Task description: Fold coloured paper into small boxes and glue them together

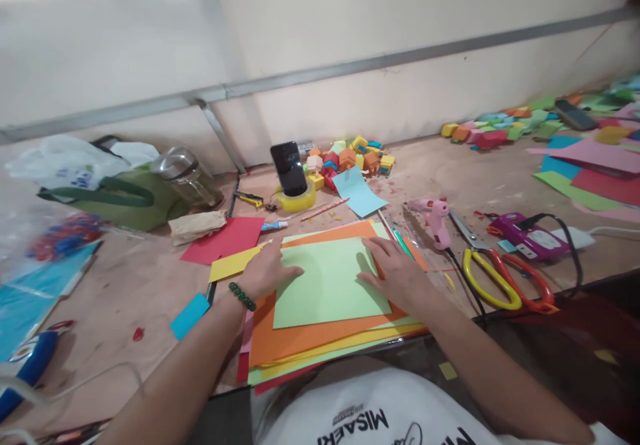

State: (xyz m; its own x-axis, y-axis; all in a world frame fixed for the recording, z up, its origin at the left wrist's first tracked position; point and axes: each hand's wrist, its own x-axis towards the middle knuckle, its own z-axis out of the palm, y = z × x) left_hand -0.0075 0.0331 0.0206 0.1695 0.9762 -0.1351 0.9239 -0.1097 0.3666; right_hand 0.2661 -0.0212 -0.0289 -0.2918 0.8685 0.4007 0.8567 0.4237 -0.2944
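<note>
A light green sheet of paper [327, 288] lies on top of a stack of coloured paper [295, 338] at the table's front edge. My left hand [270, 268] rests at the sheet's left edge, thumb stretched over it. On its right edge lies my right hand [393, 265], fingers spread over the paper. Neither hand is closed round anything. Beside my left hand are a yellow paper strip [233, 265] and a red sheet [225, 240]. A light blue paper [360, 192] lies just beyond the stack.
On the right are a pink glue gun [435, 222], scissors with yellow and red handles [493, 282] and a purple device [533, 238] with a cable. Behind, a phone [289, 168] leans in a tape roll [296, 198] beside small paper boxes [347, 158]. A glass jar [187, 175] stands left.
</note>
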